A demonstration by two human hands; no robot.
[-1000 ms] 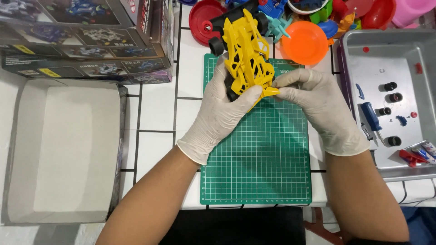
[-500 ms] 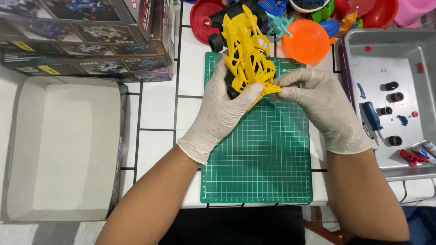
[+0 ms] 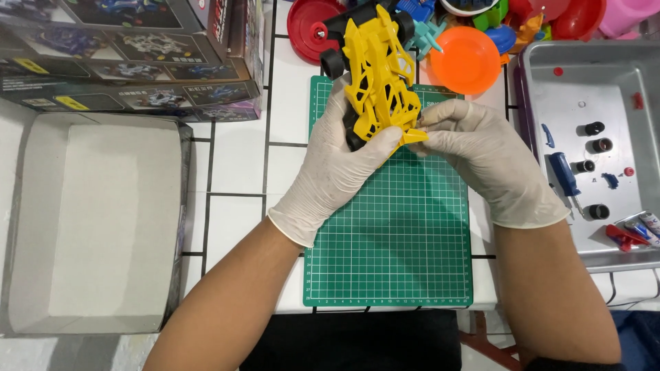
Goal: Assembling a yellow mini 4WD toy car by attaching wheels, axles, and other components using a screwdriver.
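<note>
A yellow toy car body (image 3: pixel 377 75) with an open lattice shell and black wheels is held above the far end of a green cutting mat (image 3: pixel 388 240). My left hand (image 3: pixel 337 165), in a white glove, grips the car from the left and underneath, thumb pressed on its near end. My right hand (image 3: pixel 481 154), also gloved, pinches the small yellow tab at the car's near right corner with its fingertips. Both forearms are bare and reach in from the bottom of the view.
An empty white box lid (image 3: pixel 96 220) lies at left, with a printed toy box (image 3: pixel 130 55) behind it. A metal tray (image 3: pixel 557 89) at right holds small black wheels, a blue screwdriver (image 3: pixel 565 175) and small parts. Red and orange plastic dishes (image 3: pixel 467 58) crowd the far edge.
Both hands and the yellow car have stayed almost in place; the car has tilted very slightly and the right fingertips have closed tighter on its near corner.
</note>
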